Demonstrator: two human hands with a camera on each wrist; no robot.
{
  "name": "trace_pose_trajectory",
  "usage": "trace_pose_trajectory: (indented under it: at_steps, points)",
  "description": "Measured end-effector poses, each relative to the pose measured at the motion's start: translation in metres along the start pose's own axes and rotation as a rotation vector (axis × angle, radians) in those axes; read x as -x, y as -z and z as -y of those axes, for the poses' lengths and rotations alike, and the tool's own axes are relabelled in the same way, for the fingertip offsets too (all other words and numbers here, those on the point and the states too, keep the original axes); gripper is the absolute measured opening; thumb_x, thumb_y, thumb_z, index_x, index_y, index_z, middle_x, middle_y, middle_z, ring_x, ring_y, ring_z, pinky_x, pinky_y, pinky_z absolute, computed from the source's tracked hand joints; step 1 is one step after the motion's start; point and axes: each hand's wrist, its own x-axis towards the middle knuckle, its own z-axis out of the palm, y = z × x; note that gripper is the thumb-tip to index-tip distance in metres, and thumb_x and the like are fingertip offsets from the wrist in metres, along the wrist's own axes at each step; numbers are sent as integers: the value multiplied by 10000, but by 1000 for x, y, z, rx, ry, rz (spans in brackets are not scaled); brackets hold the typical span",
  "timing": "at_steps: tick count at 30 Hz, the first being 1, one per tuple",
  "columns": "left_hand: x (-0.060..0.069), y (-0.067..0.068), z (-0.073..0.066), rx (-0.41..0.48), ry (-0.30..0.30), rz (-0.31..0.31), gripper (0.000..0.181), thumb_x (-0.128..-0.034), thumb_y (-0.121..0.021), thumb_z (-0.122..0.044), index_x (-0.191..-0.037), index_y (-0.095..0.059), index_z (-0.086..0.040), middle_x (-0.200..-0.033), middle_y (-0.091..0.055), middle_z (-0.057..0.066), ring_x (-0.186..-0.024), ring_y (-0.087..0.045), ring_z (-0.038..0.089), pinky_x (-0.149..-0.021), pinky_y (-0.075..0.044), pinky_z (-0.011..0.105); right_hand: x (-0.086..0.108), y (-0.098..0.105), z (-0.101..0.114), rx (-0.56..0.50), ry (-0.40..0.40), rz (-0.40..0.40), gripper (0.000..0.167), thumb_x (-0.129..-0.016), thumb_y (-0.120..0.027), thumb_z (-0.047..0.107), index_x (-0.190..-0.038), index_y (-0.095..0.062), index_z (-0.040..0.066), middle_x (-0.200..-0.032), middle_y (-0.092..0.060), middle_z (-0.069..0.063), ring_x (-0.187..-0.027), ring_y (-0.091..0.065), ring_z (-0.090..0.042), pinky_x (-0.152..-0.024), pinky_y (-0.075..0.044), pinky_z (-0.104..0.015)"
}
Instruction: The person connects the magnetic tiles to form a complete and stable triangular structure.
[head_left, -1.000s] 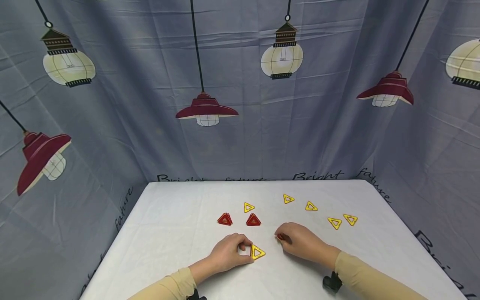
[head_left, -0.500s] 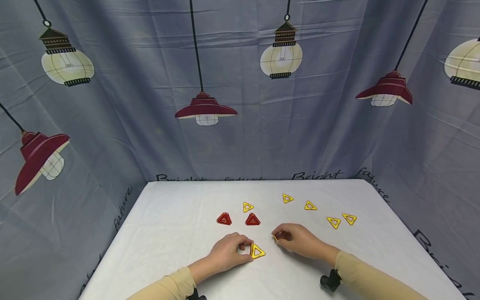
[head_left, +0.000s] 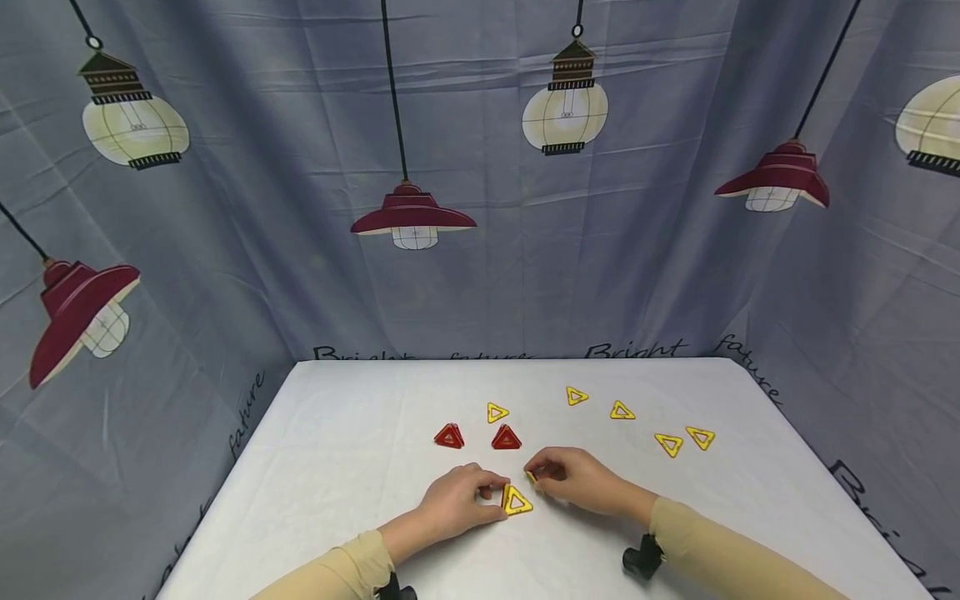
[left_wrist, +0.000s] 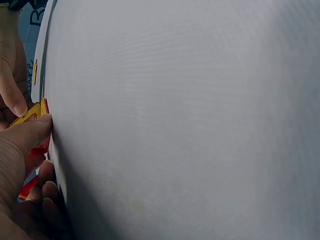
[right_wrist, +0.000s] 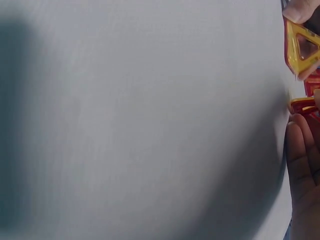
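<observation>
My left hand (head_left: 459, 498) pinches an upright triangular tile piece at the near middle of the table. Its yellow triangle frame (head_left: 518, 501) faces right and a red part shows at its left edge. Just right of it, my right hand (head_left: 579, 480) pinches another triangle tile (head_left: 531, 477), seen nearly edge-on and mostly covered by the fingers. In the right wrist view the left hand's yellow triangle (right_wrist: 293, 55) stands a little apart from the right hand's red-and-yellow tile (right_wrist: 300, 104). The left wrist view shows thumb and fingers close together around red and yellow parts.
Two red triangular pieces, one at the left (head_left: 449, 436) and one beside it (head_left: 506, 437), lie beyond the hands. Several yellow triangle tiles lie farther back and right, such as this tile (head_left: 669, 445). A grey-blue curtain (head_left: 480, 292) hangs behind the white table (head_left: 352, 467).
My right hand has moved left with its tile, closer to the left hand. The tile in it has turned from a red side to a yellow edge. The left hand stays nearly still.
</observation>
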Motion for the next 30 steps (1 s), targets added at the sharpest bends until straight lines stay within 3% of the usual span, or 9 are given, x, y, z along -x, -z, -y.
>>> trace_pose_trajectory:
  at_steps: [8,20,30]
  points:
    - [-2,1,-2,-21,-11,2,419,-829,-850,-383,-1218,-763,-252,-817,-539,-165,-708,-457,1,-616,-385,215,-1,-6,6,-80,-6,45,216,-958,-720,143,-1166,-721,197,-1055,-682,96,-937,-634,-95,-820,-525,-267]
    - [-2,4,-9,-73,-20,5,411,-820,-857,-366,-1203,-763,-250,-820,-540,-136,-683,-447,-6,-586,-376,214,1,-12,10,-101,3,42,216,-954,-737,156,-1157,-722,228,-1048,-686,116,-932,-637,-100,-812,-526,-260]
    - [-5,2,-5,-65,-28,21,416,-825,-855,-388,-1206,-759,-253,-817,-547,-144,-679,-457,-6,-584,-381,220,1,-13,8,-116,19,42,214,-930,-773,173,-1137,-734,210,-1016,-698,119,-913,-655,-92,-792,-531,-256]
